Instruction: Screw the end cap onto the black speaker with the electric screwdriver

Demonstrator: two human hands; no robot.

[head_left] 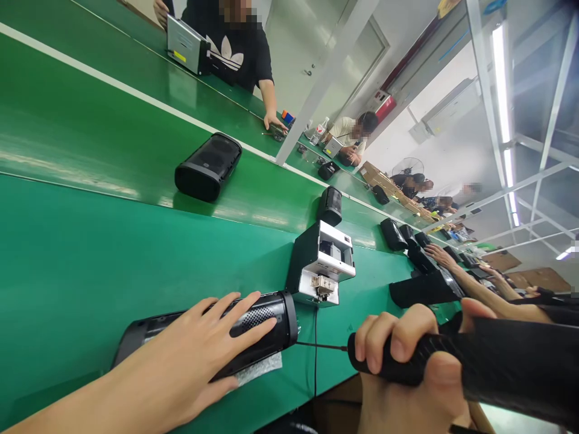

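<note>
My left hand (199,355) lies flat, fingers spread, on a black cylindrical speaker (266,316) that rests on its side over a white foam pad (260,369) on the green bench (90,259). My right hand (407,355) is wrapped round the black handle of an electric screwdriver (497,361). Its thin bit (321,346) points left and meets the speaker's right end. A black cable hangs down below the bit.
A white and black box-shaped machine (322,265) stands just behind the speaker. Another black speaker (208,167) lies on the green conveyor belt, several more farther along. A neighbour's arms (479,289) work at right. A person in a black shirt (235,42) sits opposite with a grey box (186,43).
</note>
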